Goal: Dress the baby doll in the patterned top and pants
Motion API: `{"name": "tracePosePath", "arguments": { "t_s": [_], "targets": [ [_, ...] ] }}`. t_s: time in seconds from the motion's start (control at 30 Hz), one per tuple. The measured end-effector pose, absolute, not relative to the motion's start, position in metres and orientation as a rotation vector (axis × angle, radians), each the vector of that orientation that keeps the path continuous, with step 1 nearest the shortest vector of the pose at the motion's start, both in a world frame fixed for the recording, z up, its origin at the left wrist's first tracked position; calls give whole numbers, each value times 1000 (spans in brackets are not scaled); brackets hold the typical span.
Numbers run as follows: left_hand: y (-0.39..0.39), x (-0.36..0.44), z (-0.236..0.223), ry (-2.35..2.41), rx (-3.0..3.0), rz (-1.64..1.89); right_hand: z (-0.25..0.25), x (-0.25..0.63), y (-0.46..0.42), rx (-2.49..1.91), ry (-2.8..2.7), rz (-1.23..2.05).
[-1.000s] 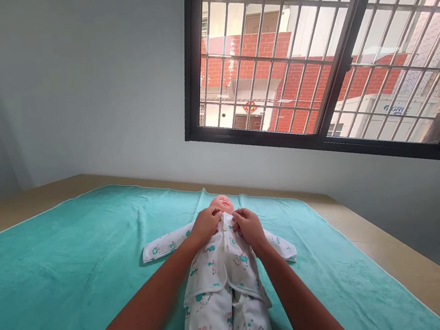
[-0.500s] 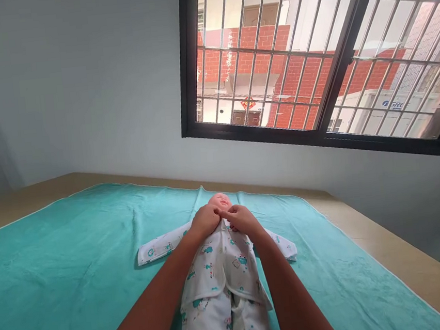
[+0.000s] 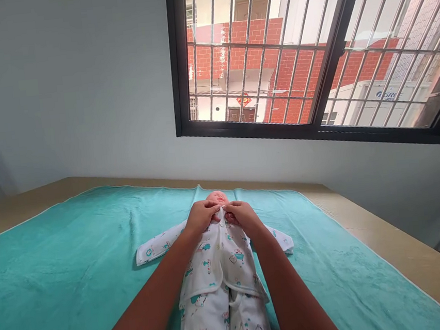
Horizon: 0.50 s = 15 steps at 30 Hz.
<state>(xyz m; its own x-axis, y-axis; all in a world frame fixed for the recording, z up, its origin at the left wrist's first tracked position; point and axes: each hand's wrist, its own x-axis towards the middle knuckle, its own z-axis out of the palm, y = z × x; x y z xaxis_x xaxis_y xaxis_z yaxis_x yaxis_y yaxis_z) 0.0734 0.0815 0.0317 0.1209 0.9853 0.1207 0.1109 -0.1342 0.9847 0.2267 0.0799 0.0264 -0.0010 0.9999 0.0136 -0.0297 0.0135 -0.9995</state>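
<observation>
A baby doll (image 3: 218, 196) lies on its back on a teal blanket (image 3: 58, 263), dressed in a white printed shirt (image 3: 217, 261) and matching trousers (image 3: 219, 320). My left hand (image 3: 201, 216) and my right hand (image 3: 240, 216) meet at the shirt's collar just below the doll's chin. Both hands are closed, pinching the two front edges of the shirt together near the top button. The doll's sleeves spread out flat to either side. Most of its face is hidden behind my fingers.
The blanket covers a wide tan platform (image 3: 400, 256) that runs to a grey wall. A black-framed barred window (image 3: 311, 57) fills the upper right, with red brick buildings outside.
My hands have stayed at the doll's collar, with the fingers drawn closer together on the shirt's front edges. The view has shifted slightly to the right.
</observation>
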Motion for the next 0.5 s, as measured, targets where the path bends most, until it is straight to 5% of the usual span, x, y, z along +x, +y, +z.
{"name": "tracePosePath", "arguments": {
  "t_s": [0.5],
  "targets": [
    [92, 69, 15, 1029, 1292, 1179, 20, 216, 81, -1035, -955, 1297]
  ]
}}
